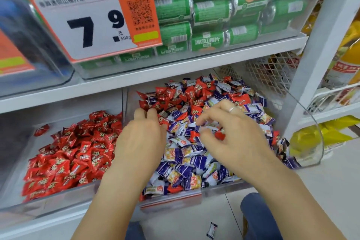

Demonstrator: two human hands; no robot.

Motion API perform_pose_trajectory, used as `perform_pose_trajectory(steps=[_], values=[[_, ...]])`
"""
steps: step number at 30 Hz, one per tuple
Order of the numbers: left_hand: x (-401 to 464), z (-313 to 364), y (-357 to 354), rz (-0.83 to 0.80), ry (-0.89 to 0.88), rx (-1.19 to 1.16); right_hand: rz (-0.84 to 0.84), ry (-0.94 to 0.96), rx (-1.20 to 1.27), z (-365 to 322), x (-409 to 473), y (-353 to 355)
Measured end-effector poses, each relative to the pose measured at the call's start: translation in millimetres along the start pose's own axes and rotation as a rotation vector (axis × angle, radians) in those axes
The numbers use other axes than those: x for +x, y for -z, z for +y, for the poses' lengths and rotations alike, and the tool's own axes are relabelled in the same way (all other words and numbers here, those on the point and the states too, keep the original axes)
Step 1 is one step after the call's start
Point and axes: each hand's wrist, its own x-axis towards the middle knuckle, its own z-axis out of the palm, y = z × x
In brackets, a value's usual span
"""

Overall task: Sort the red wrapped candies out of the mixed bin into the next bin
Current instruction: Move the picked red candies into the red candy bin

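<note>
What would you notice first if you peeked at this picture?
Two hands, the left hand and right hand, digging in a bin of mixed candies at the middle. Left of it, a bin of red candies. Above, a big price sign.

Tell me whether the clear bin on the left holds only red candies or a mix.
Only red, as far as visible: the clear plastic left bin shows a heap of red wrapped candies, with no purple-and-white wrappers among them.

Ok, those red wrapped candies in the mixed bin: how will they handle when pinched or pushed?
Red candies look small, probably light. Glossy crinkled wrappers may slip from fingers. Heaped loosely in the mixed bin, they would likely slide and scatter when pushed.
</note>
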Motion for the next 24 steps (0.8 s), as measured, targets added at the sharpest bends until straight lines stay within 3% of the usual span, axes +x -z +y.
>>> perform_pose_trajectory(steps=[5,11,15,19,24], values=[[1.5,6.6,-16.1,-0.122,0.001,0.083,-0.139,-0.031,-0.307,-3.4,5.3,-20.7],[9.2,3.2,-13.5,-0.155,-0.081,0.074,-0.144,-0.077,-0.405,7.7,7.9,-14.1],[7.3,3.9,-7.8,-0.014,-0.119,-0.032,-0.112,-0.098,-0.257,16.9,9.8,-13.1],[7.8,5.9,5.5,0.180,-0.111,-0.258,0.118,-0.165,0.047,21.9,9.9,-0.8],[16.1,12.2,-0.8,0.111,-0.056,-0.404,0.264,-0.273,0.057,40.1,10.4,15.4]])
